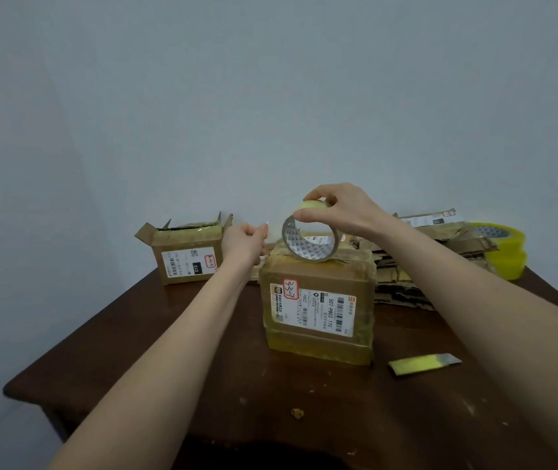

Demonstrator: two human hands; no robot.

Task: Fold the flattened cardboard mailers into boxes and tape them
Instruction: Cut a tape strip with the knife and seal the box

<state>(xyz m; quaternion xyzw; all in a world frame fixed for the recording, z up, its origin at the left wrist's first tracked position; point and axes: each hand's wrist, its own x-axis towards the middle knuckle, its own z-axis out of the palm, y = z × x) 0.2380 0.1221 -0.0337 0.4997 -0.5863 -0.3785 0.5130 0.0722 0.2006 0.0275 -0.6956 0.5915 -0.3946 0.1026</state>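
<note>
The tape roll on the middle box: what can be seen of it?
The tape roll is nearly spent: a grey cardboard core with a diamond-printed inside and a thin yellowish clear layer. It stands on its edge on top of the taped box, its opening facing the camera. The right hand pinches its upper rim. A faint tape strip seems to run leftward from it to the left hand, which pinches the end.

Dark brown table (pixel 169 368), tan box (pixel 318 276) with white label (pixel 315 308), grey diamond-patterned tape roll (pixel 308 247), yellow spare rolls (pixel 504 256).
</note>
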